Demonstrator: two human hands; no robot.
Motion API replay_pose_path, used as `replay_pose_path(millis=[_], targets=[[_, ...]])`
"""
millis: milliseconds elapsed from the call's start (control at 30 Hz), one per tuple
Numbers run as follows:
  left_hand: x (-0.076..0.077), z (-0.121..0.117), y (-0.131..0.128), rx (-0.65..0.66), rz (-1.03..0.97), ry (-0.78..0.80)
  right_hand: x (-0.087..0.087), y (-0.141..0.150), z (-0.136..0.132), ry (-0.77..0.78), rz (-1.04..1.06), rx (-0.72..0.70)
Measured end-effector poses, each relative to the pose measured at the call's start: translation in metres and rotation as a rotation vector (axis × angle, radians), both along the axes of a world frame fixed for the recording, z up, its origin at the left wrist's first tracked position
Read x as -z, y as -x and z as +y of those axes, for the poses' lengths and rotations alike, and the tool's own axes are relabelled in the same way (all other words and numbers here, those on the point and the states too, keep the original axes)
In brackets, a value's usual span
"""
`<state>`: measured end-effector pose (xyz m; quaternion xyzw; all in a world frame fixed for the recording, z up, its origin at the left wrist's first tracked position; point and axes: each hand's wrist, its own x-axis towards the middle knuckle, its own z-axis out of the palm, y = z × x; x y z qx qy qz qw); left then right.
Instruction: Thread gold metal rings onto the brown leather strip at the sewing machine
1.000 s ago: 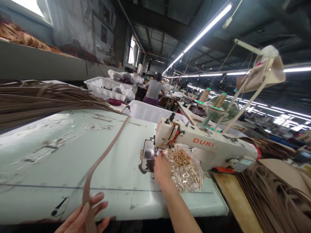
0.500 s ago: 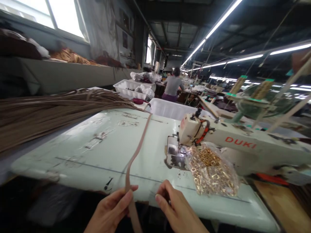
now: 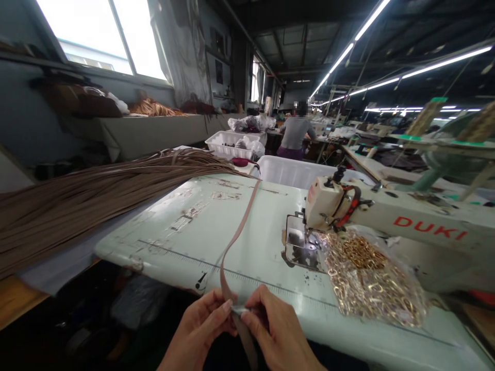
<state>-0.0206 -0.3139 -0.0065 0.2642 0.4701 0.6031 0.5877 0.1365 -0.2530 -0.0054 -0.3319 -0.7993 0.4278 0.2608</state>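
A long narrow brown strap (image 3: pixel 243 225) runs across the pale green sewing table toward me and hangs past its front edge. My left hand (image 3: pixel 211 322) is closed, pinching the strap between thumb and fingers. Right beside it, my right hand (image 3: pixel 276 324) is closed too, its thumb and forefinger at the strap's side. Between the fingertips shows a small pale, shiny piece, too blurred to name. To the right, a clear plastic bag of gold-coloured metal hooks (image 3: pixel 373 278) lies against the sewing machine (image 3: pixel 386 221).
A thick bundle of brown straps (image 3: pixel 96 201) covers the left side. White plastic bins (image 3: pixel 286 170) stand behind the table (image 3: pixel 185 263). Further back, a person (image 3: pixel 296 135) in a grey top faces away. Thread cones (image 3: pixel 427 118) rise at the right.
My right hand has come left to meet my left hand at the strap, and a small shiny piece now shows between them. The view has turned left.
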Motion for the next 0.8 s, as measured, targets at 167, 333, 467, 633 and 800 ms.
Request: replay_pose_path(millis=[167,333,467,633,800], targets=[[-0.006,-0.004,-0.009,0.033,0.047,-0.021,-0.013,-0.018,0.006,0.035,-0.023,-0.033],[-0.011,-0.007,-0.014,0.062,0.042,-0.015,-0.011,-0.028,0.004,0.006,-0.057,-0.022],[-0.014,-0.009,-0.015,0.092,-0.005,0.006,-0.008,-0.027,-0.001,-0.053,-0.088,-0.048],[-0.016,-0.013,-0.014,0.124,0.001,0.001,-0.009,-0.034,-0.002,-0.022,-0.030,-0.045],[-0.015,-0.019,-0.014,0.147,0.157,-0.023,-0.003,-0.036,-0.005,-0.024,-0.018,0.015]])
